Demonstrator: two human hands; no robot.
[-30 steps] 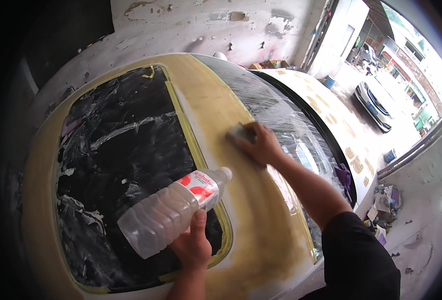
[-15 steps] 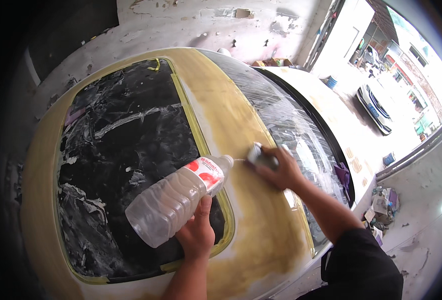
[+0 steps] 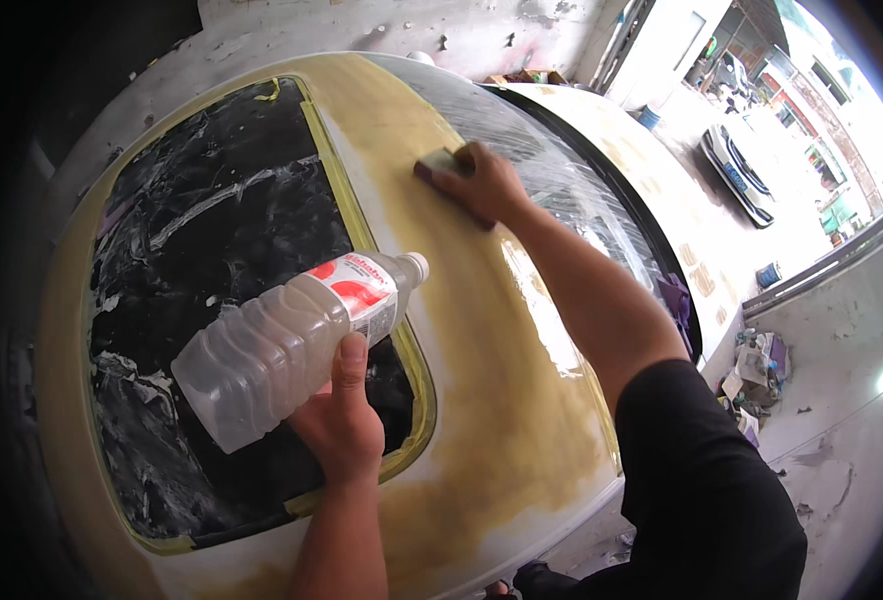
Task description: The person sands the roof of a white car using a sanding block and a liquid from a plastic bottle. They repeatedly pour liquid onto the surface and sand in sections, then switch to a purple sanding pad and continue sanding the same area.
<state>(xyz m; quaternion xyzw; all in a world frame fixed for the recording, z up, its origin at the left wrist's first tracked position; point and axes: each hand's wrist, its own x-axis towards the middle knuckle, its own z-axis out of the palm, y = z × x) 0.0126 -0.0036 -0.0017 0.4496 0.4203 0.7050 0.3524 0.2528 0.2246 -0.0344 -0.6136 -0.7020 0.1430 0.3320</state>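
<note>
My left hand (image 3: 347, 430) is wrapped round a clear plastic bottle (image 3: 282, 350) with a red and white label. The bottle is tilted over the dark sunroof panel (image 3: 227, 235), its neck toward the roof strip and cloudy liquid inside. My right hand (image 3: 497, 185) grips a sanding block (image 3: 436, 168) with a greyish-green top and dark underside, at the car roof (image 3: 492, 430) near its far end. The roof surface is patchy yellow-brown and white. Yellow masking tape (image 3: 334, 185) borders the sunroof. A wet patch (image 3: 542, 310) shines on the roof behind the block.
Beyond the roof is a glass pane (image 3: 562, 180) with whitish streaks, then a white car panel (image 3: 652, 165) with sanded spots. Rubbish (image 3: 757, 375) lies piled on the floor at right. Another white car (image 3: 737, 170) and a blue bucket (image 3: 769, 275) stand near the doorway.
My right hand has moved the sanding block farther along the roof, away from me. The bottle has shifted left and up in the view, and the whole view has moved slightly.
</note>
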